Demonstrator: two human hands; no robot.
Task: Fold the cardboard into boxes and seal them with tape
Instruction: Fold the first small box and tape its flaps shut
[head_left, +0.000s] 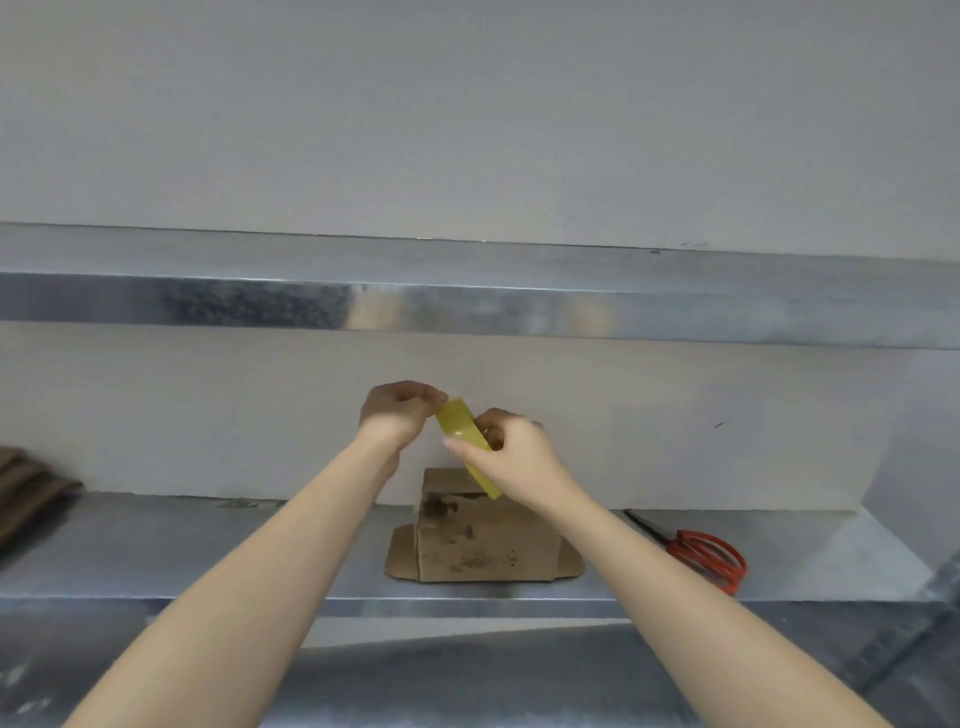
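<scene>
Tape roll (464, 435) sits just above the folded cardboard box (483, 540), slanting down toward it, gripped in the curled fingers of the right hand (514, 460), while the left hand (397, 410), above the box's left side, pinches the roll's upper edge, probably to find the free end.

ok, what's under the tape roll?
The cardboard box, on the metal shelf; the right hand holds the tape roll above it. Roll and hand cover part of its top.

Bare forearms (260, 571) are shown from the lower corners of the frame to the left hand (397, 413) and right hand (514, 460) at centre.
</scene>
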